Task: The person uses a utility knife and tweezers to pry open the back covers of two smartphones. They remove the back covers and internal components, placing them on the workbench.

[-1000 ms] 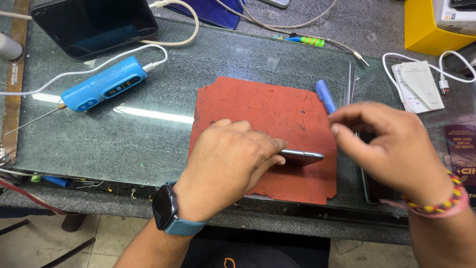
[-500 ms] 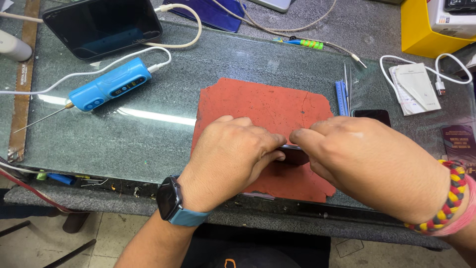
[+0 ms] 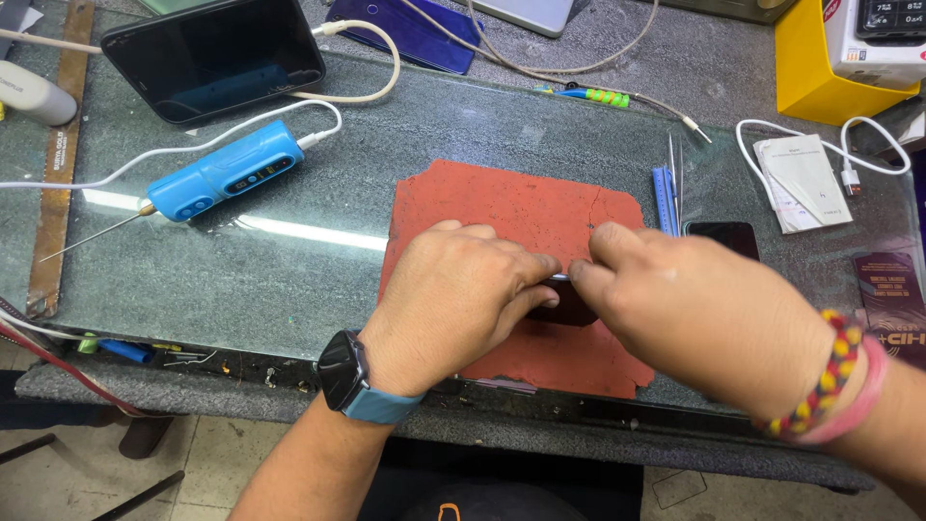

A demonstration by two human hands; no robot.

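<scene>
Head view: on the red mat [image 3: 502,207], left hand [image 3: 453,299] steadies a dark phone [image 3: 564,307] while right hand [image 3: 690,309] fingers pinch its top edge for grip.

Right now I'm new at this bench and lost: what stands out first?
Both hands, left and right, meet over a small dark device on the red mat at the centre. To the left on the glass lies a blue tool with a white cable; a dark phone stands behind it.
</scene>
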